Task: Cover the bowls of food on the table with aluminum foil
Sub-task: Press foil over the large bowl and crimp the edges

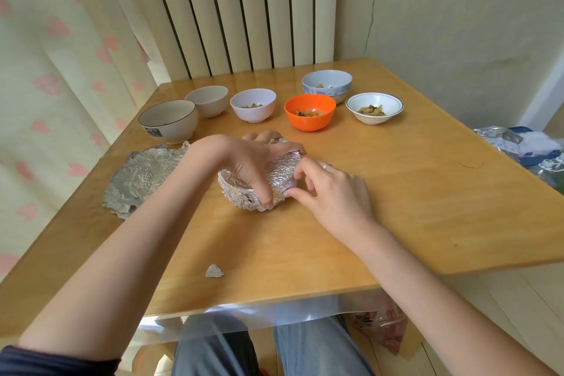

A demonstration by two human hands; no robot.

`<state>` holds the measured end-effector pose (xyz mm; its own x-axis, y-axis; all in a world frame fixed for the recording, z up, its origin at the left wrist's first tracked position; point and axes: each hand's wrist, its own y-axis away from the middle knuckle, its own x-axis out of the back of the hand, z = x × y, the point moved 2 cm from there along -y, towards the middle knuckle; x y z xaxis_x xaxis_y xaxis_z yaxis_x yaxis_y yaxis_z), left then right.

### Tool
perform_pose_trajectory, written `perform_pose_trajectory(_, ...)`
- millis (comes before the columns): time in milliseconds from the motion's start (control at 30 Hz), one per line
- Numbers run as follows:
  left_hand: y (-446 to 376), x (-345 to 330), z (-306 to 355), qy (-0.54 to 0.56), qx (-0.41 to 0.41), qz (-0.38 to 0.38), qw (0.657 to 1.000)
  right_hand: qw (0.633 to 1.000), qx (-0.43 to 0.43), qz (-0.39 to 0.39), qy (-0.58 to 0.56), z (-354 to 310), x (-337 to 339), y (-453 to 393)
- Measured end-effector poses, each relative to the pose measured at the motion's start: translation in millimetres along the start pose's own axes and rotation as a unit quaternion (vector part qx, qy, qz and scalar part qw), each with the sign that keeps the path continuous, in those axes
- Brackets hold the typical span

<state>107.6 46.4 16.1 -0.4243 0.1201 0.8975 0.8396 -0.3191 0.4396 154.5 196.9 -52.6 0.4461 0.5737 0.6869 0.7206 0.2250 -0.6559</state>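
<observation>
both hands (244,159) (329,189) curled, pinching foil-wrapped bowl (282,175).

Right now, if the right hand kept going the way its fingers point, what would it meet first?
The right hand points left; its fingers already touch the foil-wrapped bowl, so it would press into that, then likely the left hand gripping the bowl.

Taking the orange bowl (309,111) as the mark: just left of it is a plain white bowl (253,105), then a cream one (207,100), then a white bowl with a dark rim line and a blue motif (167,120). Behind it is a white bowl with a blue floral band (327,85); right of it, a white bowl with a thin dark rim stripe (374,107). Nearer the person, crinkled silver foil wraps a bowl (259,183), and a loose silver sheet (143,178) lies left. The table (396,207) is honey-toned wood; the curtain (45,70) is cream with pink hearts.
</observation>
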Motion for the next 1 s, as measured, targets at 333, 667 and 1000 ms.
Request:
perform_pose_trajectory(333, -5.2, -0.3, -3.0, -0.019, 0.008, -0.004, 1.000, 0.970, -0.082, -0.204, -0.100, 15.9, 10.7, -49.1)
perform_pose_trajectory(667, -1.9, 1.4, 2.7, -0.021, 0.013, 0.002, 1.000, 0.957, -0.100, -0.186, -0.201, 26.7, -2.3, -31.6)
perform_pose_trajectory(1000, -6.8, 1.2, -0.7, 0.020, 0.135, 0.011, 0.991, 0.977, -0.114, -0.139, -0.113, 23.9, -7.5, -30.6)
